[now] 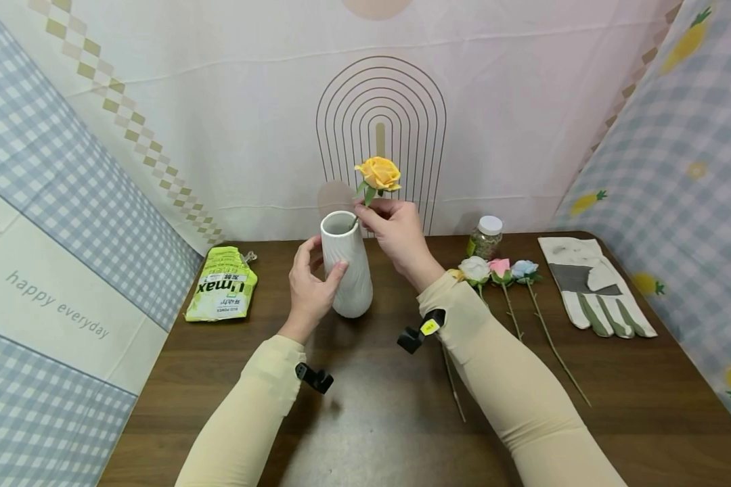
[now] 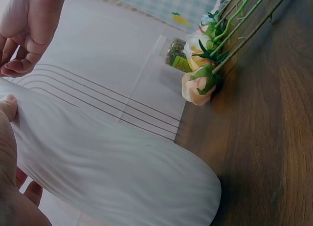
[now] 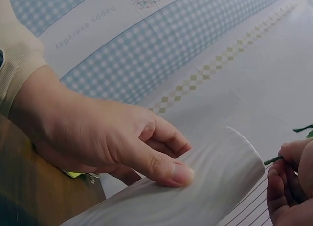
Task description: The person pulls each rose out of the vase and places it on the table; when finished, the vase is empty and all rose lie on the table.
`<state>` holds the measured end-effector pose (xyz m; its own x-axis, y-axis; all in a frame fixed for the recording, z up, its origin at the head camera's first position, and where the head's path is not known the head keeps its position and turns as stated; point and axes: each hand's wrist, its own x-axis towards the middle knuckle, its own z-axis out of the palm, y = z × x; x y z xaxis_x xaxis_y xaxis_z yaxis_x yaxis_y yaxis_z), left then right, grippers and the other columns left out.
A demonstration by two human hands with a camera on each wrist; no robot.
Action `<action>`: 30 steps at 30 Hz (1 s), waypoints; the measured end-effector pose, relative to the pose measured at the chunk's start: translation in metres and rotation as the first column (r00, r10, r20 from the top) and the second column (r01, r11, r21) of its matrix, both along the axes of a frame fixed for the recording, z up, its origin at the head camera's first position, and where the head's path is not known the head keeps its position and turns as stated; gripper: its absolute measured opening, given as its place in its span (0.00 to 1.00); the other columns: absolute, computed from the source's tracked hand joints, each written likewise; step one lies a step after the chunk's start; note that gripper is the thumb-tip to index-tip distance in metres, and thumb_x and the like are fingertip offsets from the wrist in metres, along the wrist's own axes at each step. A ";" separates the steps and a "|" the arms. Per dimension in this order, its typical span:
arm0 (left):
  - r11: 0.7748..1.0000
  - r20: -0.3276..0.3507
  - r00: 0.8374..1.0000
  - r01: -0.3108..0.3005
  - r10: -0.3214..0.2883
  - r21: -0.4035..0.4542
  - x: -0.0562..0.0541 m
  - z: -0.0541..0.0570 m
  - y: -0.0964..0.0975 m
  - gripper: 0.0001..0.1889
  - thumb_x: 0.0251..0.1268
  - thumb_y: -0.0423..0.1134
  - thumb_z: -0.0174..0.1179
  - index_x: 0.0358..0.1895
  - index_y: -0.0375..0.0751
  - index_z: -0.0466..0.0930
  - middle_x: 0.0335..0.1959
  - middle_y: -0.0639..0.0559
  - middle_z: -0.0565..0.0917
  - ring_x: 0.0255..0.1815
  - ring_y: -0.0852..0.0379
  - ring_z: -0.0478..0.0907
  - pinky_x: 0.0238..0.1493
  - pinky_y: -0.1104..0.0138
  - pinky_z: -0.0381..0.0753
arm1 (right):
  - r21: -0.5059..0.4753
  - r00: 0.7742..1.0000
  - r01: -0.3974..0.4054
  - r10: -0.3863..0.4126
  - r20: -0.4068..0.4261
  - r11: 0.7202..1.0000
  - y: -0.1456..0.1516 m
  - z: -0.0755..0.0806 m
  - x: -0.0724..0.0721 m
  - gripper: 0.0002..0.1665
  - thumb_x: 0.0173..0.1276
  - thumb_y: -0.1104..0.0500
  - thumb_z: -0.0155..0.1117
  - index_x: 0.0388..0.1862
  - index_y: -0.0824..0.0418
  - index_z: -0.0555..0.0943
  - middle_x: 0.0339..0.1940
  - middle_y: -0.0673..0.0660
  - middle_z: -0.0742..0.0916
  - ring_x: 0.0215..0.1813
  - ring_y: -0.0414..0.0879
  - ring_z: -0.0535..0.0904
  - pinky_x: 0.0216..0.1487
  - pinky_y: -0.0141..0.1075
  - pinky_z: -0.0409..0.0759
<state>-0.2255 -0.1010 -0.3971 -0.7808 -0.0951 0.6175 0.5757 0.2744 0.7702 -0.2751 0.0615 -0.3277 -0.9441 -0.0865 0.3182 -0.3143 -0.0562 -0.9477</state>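
Note:
A tall white vase (image 1: pixel 348 270) with a rippled surface stands on the table, its round mouth up. My left hand (image 1: pixel 313 284) grips its side, thumb towards me and fingers on the left. In the right wrist view the thumb of that left hand (image 3: pixel 112 138) lies just below the vase's rim. My right hand (image 1: pixel 399 233) pinches the green stem of a yellow rose (image 1: pixel 380 174) close under the bloom. The stem's lower part passes over the rim into the vase, where its end is hidden. The bloom stands above the mouth.
Right of the vase lie a white rose (image 1: pixel 475 268), a pink rose (image 1: pixel 500 268), a blue rose (image 1: pixel 524 269) and a peach rose (image 2: pixel 196 89). Behind them stands a lidded jar (image 1: pixel 486 237). A work glove (image 1: pixel 591 284) lies far right, a green packet (image 1: pixel 222 284) far left.

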 end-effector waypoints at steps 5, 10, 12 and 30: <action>1.000 -0.003 1.000 -0.002 0.002 0.001 0.000 0.000 0.000 0.28 0.55 0.28 0.68 0.59 0.24 0.69 0.53 0.33 0.75 0.55 0.42 0.74 0.55 0.52 0.76 | -0.010 1.000 -0.018 0.018 -0.002 1.000 0.002 -0.002 -0.002 0.12 0.63 0.61 0.68 0.41 0.69 0.85 0.28 0.53 0.85 0.32 0.41 0.78 0.37 0.36 0.80; 1.000 -0.004 1.000 -0.004 0.004 0.011 -0.001 -0.001 0.000 0.28 0.54 0.28 0.68 0.58 0.24 0.69 0.53 0.33 0.75 0.55 0.41 0.74 0.55 0.53 0.76 | -0.029 1.000 0.009 -0.010 -0.027 1.000 0.001 -0.004 -0.003 0.13 0.62 0.60 0.70 0.41 0.68 0.86 0.29 0.54 0.86 0.31 0.41 0.79 0.36 0.34 0.81; 1.000 -0.004 1.000 -0.003 0.003 0.014 -0.001 -0.001 0.000 0.28 0.54 0.28 0.69 0.58 0.24 0.69 0.53 0.33 0.75 0.55 0.42 0.74 0.55 0.53 0.76 | -0.058 0.999 0.020 -0.022 -0.039 0.998 0.001 -0.005 -0.003 0.13 0.62 0.60 0.70 0.41 0.69 0.86 0.29 0.55 0.86 0.30 0.42 0.79 0.35 0.34 0.81; 1.000 -0.007 1.000 0.006 -0.006 0.021 -0.001 -0.002 0.001 0.28 0.55 0.28 0.68 0.58 0.24 0.69 0.53 0.32 0.75 0.54 0.41 0.75 0.55 0.50 0.75 | -0.502 0.998 0.056 -0.063 0.003 0.863 0.014 0.007 0.002 0.04 0.62 0.66 0.68 0.34 0.68 0.86 0.24 0.58 0.87 0.27 0.44 0.85 0.33 0.32 0.83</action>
<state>-0.2268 -0.1000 -0.3991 -0.7768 -0.1032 0.6212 0.5830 0.2550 0.7714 -0.2729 0.0750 -0.3203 -0.9377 0.1445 0.3161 -0.3447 -0.5038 -0.7921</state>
